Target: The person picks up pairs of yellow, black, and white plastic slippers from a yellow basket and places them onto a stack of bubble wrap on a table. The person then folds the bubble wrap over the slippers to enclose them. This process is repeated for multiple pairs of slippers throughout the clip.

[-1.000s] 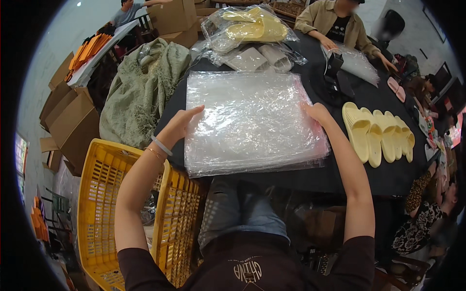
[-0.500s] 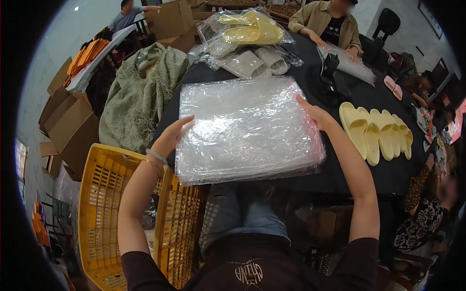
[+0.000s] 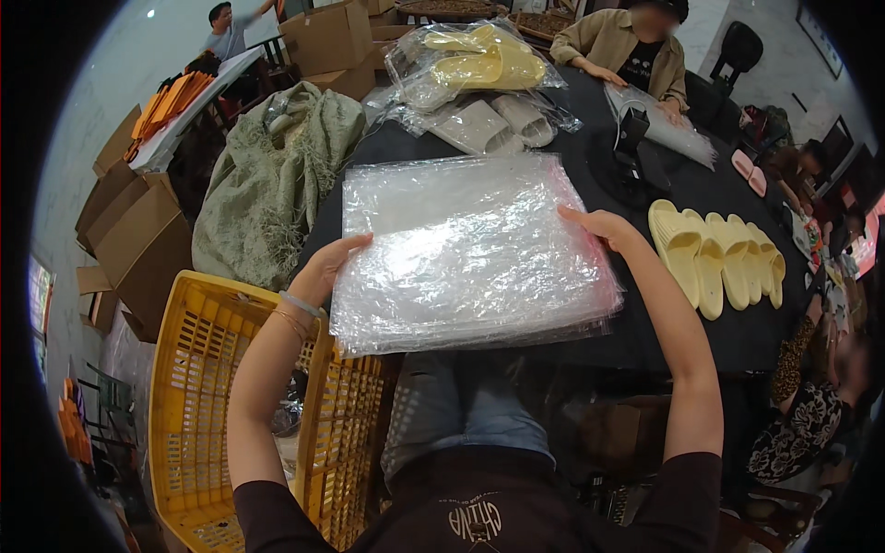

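A stack of clear plastic bags (image 3: 470,253) is gripped at both sides, over the near edge of the black-covered table (image 3: 590,355). My left hand (image 3: 336,256) holds its left edge, thumb on top and fingers hidden beneath. On the right edge, my right hand (image 3: 601,229) has its thumb over the top sheet, the other fingers partly hidden. Beyond the stack lie bagged grey slippers (image 3: 475,127) with bagged yellow slippers (image 3: 489,66) above them. A row of yellow slippers (image 3: 678,241) lies to the right of my right hand.
A yellow plastic crate (image 3: 175,369) stands at my left, below the table edge. Behind it are a green woven sack (image 3: 267,194) and cardboard boxes (image 3: 138,240). A black device on a stand (image 3: 631,138) is at the right. Across the table, a co-worker (image 3: 636,51) handles plastic sheets (image 3: 668,129).
The stack has shifted and tilted very slightly in my hands, and light falls differently on it. My hands keep their hold. At the far left, a person has raised their head and arm.
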`<state>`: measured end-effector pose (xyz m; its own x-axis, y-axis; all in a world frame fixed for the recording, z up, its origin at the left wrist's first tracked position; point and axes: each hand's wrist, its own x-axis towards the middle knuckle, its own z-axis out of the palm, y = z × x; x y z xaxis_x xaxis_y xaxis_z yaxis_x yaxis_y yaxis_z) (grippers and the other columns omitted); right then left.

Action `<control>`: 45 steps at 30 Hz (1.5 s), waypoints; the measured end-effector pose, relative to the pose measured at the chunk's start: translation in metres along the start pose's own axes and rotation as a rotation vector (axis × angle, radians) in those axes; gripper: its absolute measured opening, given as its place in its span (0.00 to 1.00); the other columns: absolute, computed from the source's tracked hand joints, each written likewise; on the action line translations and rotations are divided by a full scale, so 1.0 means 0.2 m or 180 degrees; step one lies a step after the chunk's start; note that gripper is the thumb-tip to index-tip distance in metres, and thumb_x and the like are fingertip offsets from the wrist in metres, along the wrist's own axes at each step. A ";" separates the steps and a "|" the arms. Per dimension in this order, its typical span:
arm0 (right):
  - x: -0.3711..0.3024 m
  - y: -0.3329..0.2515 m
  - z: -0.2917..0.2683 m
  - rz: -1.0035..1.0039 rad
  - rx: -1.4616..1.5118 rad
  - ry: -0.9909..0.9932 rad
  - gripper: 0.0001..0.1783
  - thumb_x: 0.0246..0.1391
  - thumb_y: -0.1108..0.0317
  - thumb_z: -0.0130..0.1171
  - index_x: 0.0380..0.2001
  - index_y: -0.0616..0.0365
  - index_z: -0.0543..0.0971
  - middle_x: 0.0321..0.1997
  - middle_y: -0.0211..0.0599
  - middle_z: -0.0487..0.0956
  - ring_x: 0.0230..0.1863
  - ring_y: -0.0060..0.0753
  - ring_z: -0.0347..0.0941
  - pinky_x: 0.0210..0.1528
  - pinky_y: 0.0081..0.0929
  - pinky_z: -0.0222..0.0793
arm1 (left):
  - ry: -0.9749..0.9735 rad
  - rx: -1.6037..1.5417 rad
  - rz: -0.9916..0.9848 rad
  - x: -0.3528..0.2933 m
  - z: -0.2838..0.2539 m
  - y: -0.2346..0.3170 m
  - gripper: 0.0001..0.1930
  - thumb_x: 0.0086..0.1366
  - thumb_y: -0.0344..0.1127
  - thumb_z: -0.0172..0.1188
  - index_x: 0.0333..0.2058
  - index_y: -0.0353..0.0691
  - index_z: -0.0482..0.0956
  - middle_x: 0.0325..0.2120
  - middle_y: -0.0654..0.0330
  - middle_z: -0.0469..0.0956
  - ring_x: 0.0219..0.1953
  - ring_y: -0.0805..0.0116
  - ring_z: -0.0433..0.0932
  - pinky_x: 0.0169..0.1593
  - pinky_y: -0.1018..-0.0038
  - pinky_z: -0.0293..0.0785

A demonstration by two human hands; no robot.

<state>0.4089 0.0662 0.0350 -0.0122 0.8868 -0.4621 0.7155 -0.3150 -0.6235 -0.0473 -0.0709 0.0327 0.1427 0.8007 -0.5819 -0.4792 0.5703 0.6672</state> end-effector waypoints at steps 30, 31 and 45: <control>-0.35 -0.25 -0.19 -0.2315 0.1840 0.0321 0.08 0.47 0.68 0.66 0.30 0.60 0.81 0.30 0.26 0.79 0.29 0.16 0.72 0.36 0.14 0.68 | -0.0033 0.1239 0.2237 -0.22 0.28 0.34 0.20 0.57 0.38 0.64 0.44 0.30 0.73 0.41 0.56 0.76 0.41 0.70 0.76 0.46 0.74 0.72; -0.38 -0.28 -0.21 -0.2567 0.1978 0.0487 0.06 0.48 0.69 0.65 0.28 0.60 0.81 0.29 0.26 0.79 0.28 0.16 0.72 0.36 0.15 0.68 | -0.0023 0.1259 0.2416 -0.24 0.30 0.41 0.20 0.57 0.37 0.63 0.45 0.30 0.72 0.42 0.57 0.76 0.40 0.70 0.76 0.46 0.73 0.72; -0.47 -0.17 -0.15 -0.2721 0.2539 0.0931 0.16 0.49 0.70 0.63 0.42 0.61 0.75 0.28 0.26 0.77 0.27 0.22 0.72 0.33 0.21 0.71 | -0.0730 0.1662 0.2905 -0.21 0.10 0.27 0.22 0.63 0.40 0.55 0.53 0.36 0.67 0.48 0.57 0.72 0.48 0.66 0.72 0.52 0.70 0.70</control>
<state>0.4068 0.0041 0.1193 -0.0390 0.9214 0.3866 -0.0811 0.3827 -0.9203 -0.0617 -0.0689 0.1027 0.1035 0.9478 0.3015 -0.0656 -0.2960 0.9529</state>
